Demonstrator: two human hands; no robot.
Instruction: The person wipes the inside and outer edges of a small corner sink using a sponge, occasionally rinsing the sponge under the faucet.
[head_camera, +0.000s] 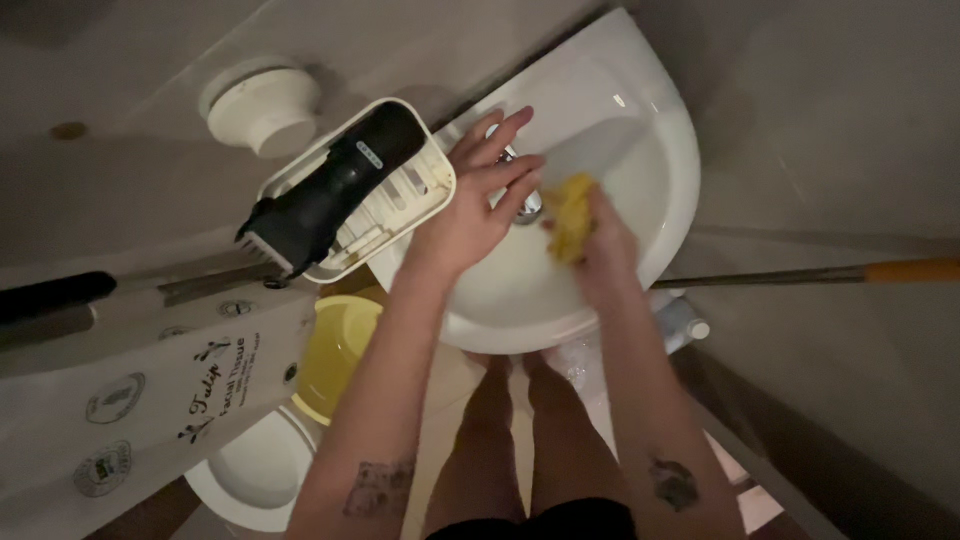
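I look straight down at a white washbasin (640, 170) set in a corner. My right hand (598, 240) is closed around a yellow sponge (568, 212) inside the bowl, close to the metal tap (528, 205). My left hand (480, 195) lies over the tap with its fingers spread, holding nothing. My bare legs show below the basin.
A white soap tray (415, 200) on the basin's left edge carries a black hair clipper (330, 190). A yellow bucket (335, 355) and a white bowl (255, 470) stand on the floor. A printed tissue pack (130, 385) lies at left. An orange-handled pole (850, 272) runs right.
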